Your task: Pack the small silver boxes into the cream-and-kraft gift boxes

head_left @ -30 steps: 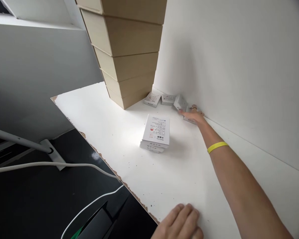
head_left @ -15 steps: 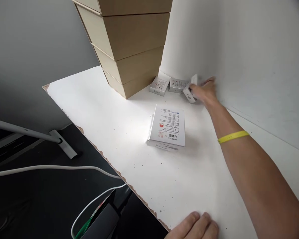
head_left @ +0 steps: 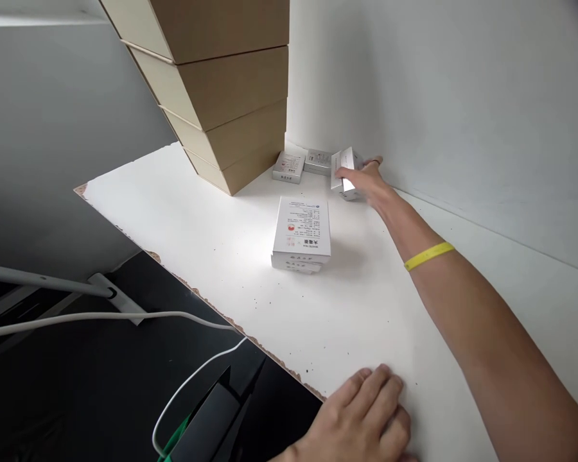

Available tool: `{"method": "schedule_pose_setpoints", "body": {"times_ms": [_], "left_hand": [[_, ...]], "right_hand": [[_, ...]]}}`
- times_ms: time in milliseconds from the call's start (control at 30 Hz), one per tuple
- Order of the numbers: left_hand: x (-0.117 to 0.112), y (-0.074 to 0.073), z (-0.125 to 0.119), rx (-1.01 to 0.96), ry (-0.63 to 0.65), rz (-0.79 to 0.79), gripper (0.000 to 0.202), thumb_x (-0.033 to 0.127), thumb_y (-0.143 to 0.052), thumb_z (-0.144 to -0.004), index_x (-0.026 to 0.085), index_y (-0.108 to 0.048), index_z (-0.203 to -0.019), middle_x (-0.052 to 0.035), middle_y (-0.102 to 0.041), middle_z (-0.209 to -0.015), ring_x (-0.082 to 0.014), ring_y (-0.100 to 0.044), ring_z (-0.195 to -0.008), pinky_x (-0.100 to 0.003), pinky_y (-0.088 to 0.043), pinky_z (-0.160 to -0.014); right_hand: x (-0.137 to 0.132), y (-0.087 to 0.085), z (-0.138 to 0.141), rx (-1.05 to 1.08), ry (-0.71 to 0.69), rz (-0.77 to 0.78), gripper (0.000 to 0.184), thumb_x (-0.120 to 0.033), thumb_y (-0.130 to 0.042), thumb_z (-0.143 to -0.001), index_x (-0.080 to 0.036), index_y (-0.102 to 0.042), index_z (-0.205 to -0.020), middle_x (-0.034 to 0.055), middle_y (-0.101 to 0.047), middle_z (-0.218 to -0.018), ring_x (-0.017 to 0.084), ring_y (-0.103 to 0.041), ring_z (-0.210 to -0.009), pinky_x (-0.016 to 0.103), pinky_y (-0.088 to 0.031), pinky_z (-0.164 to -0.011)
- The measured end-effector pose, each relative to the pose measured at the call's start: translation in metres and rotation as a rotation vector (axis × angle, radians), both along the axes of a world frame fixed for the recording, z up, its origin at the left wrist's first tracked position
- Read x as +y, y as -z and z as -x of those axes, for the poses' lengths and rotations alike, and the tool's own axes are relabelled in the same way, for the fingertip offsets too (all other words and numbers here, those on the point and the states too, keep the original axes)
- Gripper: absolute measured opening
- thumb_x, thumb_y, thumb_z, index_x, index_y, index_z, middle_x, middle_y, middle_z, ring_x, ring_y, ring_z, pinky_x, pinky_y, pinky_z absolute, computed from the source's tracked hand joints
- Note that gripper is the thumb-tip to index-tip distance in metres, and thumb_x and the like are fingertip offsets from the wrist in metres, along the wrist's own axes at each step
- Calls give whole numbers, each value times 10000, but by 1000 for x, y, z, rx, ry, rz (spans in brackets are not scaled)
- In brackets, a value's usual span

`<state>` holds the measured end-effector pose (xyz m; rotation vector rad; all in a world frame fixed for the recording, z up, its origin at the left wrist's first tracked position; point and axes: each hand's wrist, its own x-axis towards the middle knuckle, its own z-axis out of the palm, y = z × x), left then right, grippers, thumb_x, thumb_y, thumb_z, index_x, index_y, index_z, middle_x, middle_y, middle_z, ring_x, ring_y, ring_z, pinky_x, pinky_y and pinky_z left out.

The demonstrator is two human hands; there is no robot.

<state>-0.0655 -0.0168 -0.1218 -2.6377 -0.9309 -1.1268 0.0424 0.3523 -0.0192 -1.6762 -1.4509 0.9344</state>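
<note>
At the far wall, my right hand [head_left: 366, 178] is closed round a small silver-white tea box [head_left: 345, 170]. Thumb on the near side, its other fingers are partly hidden behind the box. My left hand [head_left: 361, 417] rests on the table near its front edge, palm down, fingers loosely bent and holding nothing. Between the two hands stands a stack of white tea boxes [head_left: 302, 228] with printed text, the upper one slightly askew on what lies beneath. Two more small tea boxes, a left one [head_left: 289, 165] and a right one [head_left: 318, 160], lie by the wall.
A tall stack of tan cartons [head_left: 236, 90] stands at the back left of the white table [head_left: 212, 224], whose edge is chipped. Dark specks dot the tabletop. Off the left edge are a white cable [head_left: 173, 314], a pole with a flat foot [head_left: 118, 298] and a dark box [head_left: 205, 423].
My right hand has turned the tea box more upright by the wall. More of my left hand has come into view. The whole scene has shifted left as the camera moved.
</note>
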Motion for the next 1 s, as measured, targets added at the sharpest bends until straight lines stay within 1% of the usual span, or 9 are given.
{"method": "schedule_pose_setpoints", "body": {"times_ms": [67,200,300,400,567,667,767,933,1000], "left_hand": [[-1,-6,4,50,48,63,447,566,-519,-1009,170,-700,-1109,-94,-702,-1375,-258,-624,-1333,-337,-484,-1114],[-2,-28,16,8,144,309,339,412,-574,-991,148,-640,-1194,-128,-630,-1462,-244,-583,-1379,-344,-477,-1165],[-3,-42,21,-222,247,461,262,251,-597,-973,150,-573,-1214,-178,-620,-1412,-248,-604,-1331,-370,-556,-1093],[-1,-48,21,-517,243,473,348,114,-605,-923,166,-500,-1251,-195,-578,-1376,-263,-616,-1279,-428,-589,-1043],[21,-55,20,-672,43,396,505,61,-615,-918,204,-425,-1363,-184,-507,-1437,-279,-591,-1308,-533,-534,-1091],[36,-60,25,-559,-93,471,472,139,-634,-952,226,-409,-1358,-185,-482,-1479,-311,-483,-1438,-535,-525,-1094],[46,-58,27,-448,-234,539,499,175,-646,-958,231,-366,-1367,-202,-438,-1526,-322,-492,-1437,-527,-544,-1073],[72,-52,15,-210,-320,579,1003,236,-875,-784,196,-172,-1498,-278,-333,-1617,-414,-383,-1528,-586,-462,-1183],[86,-54,8,-140,-376,570,1077,225,-922,-711,154,-182,-1491,-281,-422,-1564,-417,-450,-1476,-562,-482,-1165]], "right_hand": [[-38,1,-10,56,46,59,928,-392,-803,-703,-212,-212,-1395,144,-613,-1218,312,-650,-1100,445,-596,-812],[-121,1,-45,182,53,165,769,-428,-806,-730,-280,-274,-1266,69,-662,-1187,250,-677,-1067,380,-598,-828],[-175,-4,-75,227,42,251,779,-474,-853,-684,-296,-322,-1225,56,-661,-1229,248,-675,-1083,354,-600,-786],[-208,-13,-98,100,14,220,906,-496,-871,-645,-297,-289,-1310,70,-639,-1263,262,-659,-1080,339,-579,-750],[-220,-16,-115,-327,-416,-174,1080,-406,-843,-666,-319,-173,-1509,109,-484,-1450,306,-570,-1215,414,-513,-930],[-212,-9,-110,-609,-677,-412,925,-227,-730,-727,-294,-235,-1505,122,-509,-1421,350,-515,-1276,543,-389,-1073],[-202,-6,-97,-807,-886,-570,812,-52,-586,-734,-259,-282,-1458,120,-551,-1403,344,-479,-1306,563,-314,-1114],[-190,-7,-81,-921,-1014,-751,725,29,-541,-727,-222,-398,-1392,98,-548,-1454,319,-459,-1307,503,-321,-1126],[-188,-3,-80,-904,-1009,-789,702,21,-543,-740,-210,-412,-1391,103,-564,-1431,316,-473,-1302,491,-351,-1114]]}}
